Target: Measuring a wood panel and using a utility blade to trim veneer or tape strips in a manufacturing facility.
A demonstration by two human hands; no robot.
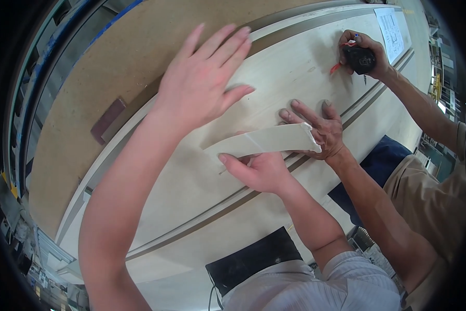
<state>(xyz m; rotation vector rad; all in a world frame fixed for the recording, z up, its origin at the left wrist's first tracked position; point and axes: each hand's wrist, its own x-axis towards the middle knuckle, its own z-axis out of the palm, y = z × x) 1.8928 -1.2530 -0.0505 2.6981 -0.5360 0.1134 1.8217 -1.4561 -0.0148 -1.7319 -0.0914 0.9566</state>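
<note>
The left hand [204,78] is raised toward eleven o'clock, palm down, fingers spread flat and holding nothing. The right hand [259,170] sits near centre, fingers pinched closed, thumb pointing toward nine o'clock.

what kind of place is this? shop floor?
Likely a woodworking or panel workshop: a large pale panel lies on a brown board bench, a co-worker's hand holds a black tape measure, and the right hand holds a thin pale strip.

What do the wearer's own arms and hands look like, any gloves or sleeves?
Both hands are bare: no gloves, rings or watch show on the left hand or the right hand. Both forearms are uncovered. A short, pale, finely striped sleeve starts above the right elbow; no sleeve shows on the left arm.
</note>
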